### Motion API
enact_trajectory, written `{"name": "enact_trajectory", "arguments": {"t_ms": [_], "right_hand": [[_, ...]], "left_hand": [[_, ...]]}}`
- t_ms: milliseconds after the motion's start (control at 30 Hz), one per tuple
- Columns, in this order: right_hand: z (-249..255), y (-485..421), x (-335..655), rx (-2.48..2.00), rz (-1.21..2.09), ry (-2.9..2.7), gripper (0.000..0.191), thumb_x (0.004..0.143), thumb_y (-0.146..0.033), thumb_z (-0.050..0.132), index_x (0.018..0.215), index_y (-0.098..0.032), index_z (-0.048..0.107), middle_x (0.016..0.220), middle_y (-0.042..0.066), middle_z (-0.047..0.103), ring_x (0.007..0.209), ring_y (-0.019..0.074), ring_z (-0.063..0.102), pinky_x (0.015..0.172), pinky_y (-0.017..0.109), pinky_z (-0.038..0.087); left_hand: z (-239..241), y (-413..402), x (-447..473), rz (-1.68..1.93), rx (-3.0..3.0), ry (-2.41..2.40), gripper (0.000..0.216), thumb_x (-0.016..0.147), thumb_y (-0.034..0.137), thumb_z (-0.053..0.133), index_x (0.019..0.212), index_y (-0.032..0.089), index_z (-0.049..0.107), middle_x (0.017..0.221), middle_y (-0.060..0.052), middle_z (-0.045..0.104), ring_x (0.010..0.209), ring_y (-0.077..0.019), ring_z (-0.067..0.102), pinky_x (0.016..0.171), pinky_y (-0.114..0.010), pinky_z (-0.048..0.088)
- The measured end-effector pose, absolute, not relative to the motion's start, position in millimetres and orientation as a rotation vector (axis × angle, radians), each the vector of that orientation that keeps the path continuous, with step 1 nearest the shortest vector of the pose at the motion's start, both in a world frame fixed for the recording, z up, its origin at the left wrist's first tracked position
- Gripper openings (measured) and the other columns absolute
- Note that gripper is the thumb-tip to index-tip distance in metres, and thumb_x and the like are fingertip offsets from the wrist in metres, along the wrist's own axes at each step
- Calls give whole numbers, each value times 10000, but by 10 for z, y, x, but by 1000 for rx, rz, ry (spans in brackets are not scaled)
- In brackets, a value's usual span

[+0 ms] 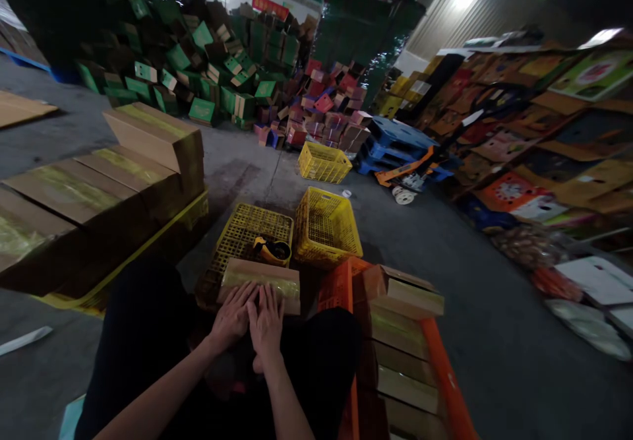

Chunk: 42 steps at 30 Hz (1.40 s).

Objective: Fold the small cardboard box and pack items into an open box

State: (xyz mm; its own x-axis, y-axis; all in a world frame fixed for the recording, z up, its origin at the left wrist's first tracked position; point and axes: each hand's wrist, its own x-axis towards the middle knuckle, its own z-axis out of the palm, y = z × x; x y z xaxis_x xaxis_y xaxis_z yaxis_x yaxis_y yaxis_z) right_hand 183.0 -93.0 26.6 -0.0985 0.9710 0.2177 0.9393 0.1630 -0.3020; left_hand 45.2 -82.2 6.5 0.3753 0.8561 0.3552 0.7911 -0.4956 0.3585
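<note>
A taped cardboard box point(289, 288) sits before me, at the near end of an upturned yellow crate point(237, 229). My left hand point(235, 311) lies flat on the box's top, its fingers stretched over the clear tape. Beside it, my right hand point(267, 318) presses on the same tape with fingers extended. The two hands touch or nearly touch at the thumbs. Just beyond the box, a tape dispenser point(271, 250) with an orange-yellow body rests on the crate.
At right, an orange crate point(442, 361) holds several cardboard boxes. Larger taped cartons point(84, 183) fill a yellow crate at left. Yellow crates point(329, 229) stand ahead. Farther back are a pallet jack point(410, 179), blue pallets point(395, 138) and heaped green boxes point(202, 110).
</note>
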Motion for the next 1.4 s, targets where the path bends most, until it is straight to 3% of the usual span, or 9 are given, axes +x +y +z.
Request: {"name": "enact_trajectory", "arguments": {"t_ms": [233, 667, 833, 933, 1100, 1267, 1400], "right_hand": [[289, -959, 2043, -1886, 47, -2057, 535, 1013, -526, 355, 1501, -311, 398, 1554, 86, 421, 1462, 300, 333, 1155, 639, 198], [249, -963, 2281, -2058, -18, -1908, 591, 1014, -560, 254, 1523, -280, 360, 1593, 115, 343, 1490, 304, 253, 1125, 679, 206], [298, -898, 2225, -2093, 10, -1878, 611, 1012, -568, 256, 1475, -222, 455, 1560, 153, 393, 1472, 349, 288, 1115, 710, 184], [359, -793, 2065, -2047, 81, -1910, 639, 1009, -572, 285, 1424, -150, 525, 1536, 189, 420, 1454, 371, 324, 1137, 657, 220], [430, -588, 1664, -1796, 302, -2103, 569, 1038, -495, 274, 1441, -167, 504, 1536, 107, 442, 1467, 285, 329, 1174, 517, 276], [482, -525, 1614, -1764, 373, -2164, 582, 1038, -511, 267, 1513, -196, 387, 1557, 80, 408, 1480, 236, 309, 1204, 490, 222], [523, -574, 1807, -1791, 346, -2209, 569, 1039, -524, 246, 1532, -254, 335, 1578, 41, 371, 1491, 208, 282, 1214, 494, 180]], "left_hand": [[170, -801, 536, 753, 2471, 1609, 525, 978, 299, 430, 1499, 239, 423, 1505, -78, 499, 1382, -263, 463, 1160, -472, 327], [255, -818, 197, 792, 2331, 1800, 505, 1000, 371, 413, 1501, 307, 404, 1537, -65, 448, 1384, -282, 465, 1154, -541, 305], [200, -727, 273, 824, 2304, 1852, 467, 980, 385, 437, 1419, 259, 531, 1460, -105, 545, 1341, -306, 507, 1155, -540, 308], [118, -656, 371, 786, 2357, 1876, 451, 960, 360, 467, 1379, 235, 578, 1458, -124, 544, 1356, -312, 487, 1150, -526, 325], [5, -615, 381, 719, 2473, 1765, 529, 918, 238, 496, 1444, 184, 510, 1561, -125, 409, 1450, -298, 358, 1151, -469, 338], [35, -605, 281, 746, 2490, 1687, 560, 942, 202, 427, 1502, 207, 422, 1568, -79, 407, 1450, -244, 362, 1182, -431, 296], [106, -584, 290, 753, 2452, 1765, 501, 977, 271, 412, 1469, 196, 474, 1520, -90, 478, 1416, -250, 418, 1171, -429, 315]]}}
